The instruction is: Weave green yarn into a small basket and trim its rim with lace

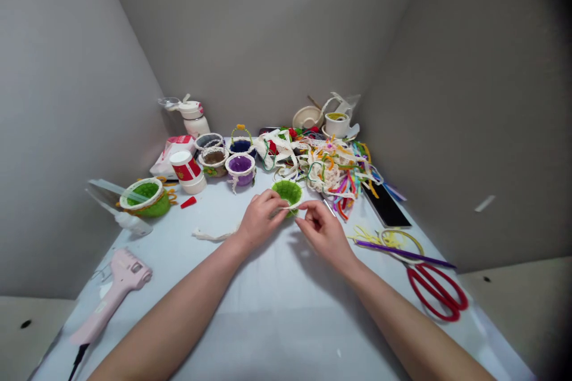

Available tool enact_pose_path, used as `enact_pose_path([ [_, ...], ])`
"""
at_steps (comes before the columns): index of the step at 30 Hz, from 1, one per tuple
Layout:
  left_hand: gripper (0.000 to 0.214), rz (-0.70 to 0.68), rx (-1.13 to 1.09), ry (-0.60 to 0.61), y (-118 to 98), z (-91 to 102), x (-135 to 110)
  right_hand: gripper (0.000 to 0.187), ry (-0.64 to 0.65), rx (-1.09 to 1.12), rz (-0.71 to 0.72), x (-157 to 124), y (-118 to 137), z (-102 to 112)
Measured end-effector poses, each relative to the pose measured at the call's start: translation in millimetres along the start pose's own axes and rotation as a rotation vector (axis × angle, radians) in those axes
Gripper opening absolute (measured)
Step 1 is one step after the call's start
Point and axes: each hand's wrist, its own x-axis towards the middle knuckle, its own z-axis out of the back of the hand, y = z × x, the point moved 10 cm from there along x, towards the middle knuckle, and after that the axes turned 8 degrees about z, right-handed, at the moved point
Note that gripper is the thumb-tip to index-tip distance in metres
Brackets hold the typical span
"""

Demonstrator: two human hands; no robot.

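Note:
A small green cup (pixel 288 191) stands on the pale table (pixel 277 303) just beyond my hands. A cream lace ribbon (pixel 214 236) trails from the cup's near rim off to the left across the table. My left hand (pixel 260 217) pinches the ribbon against the cup's rim. My right hand (pixel 322 232) pinches the same ribbon from the right, fingertips almost meeting the left ones.
A pink glue gun (pixel 117 286) lies front left, red scissors (pixel 435 289) front right beside a purple pipe cleaner (pixel 402 253). Further back are a green lace-trimmed cup (pixel 145 196), several decorated cups (pixel 240 166), a red-white cup (pixel 187 171), a ribbon and pipe-cleaner pile (pixel 330 169), a phone (pixel 385 207).

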Motion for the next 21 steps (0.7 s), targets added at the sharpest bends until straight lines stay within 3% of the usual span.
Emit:
enact_pose_path([
  [7, 0.023, -0.058, -0.111, 0.054, 2.4, 9.2, -3.8, 0.023, 0.034, -0.121, 0.062, 20.1, -14.8, -11.9],
  [13, 0.010, -0.104, -0.130, 0.041, 4.6, 17.8, -3.4, 0.018, 0.029, -0.126, 0.081, 21.6, -16.1, -12.1],
  [21, 0.014, -0.158, -0.092, 0.016, 5.0, 17.2, 0.1, 0.018, 0.019, -0.125, 0.082, 20.7, -19.5, -10.9],
])
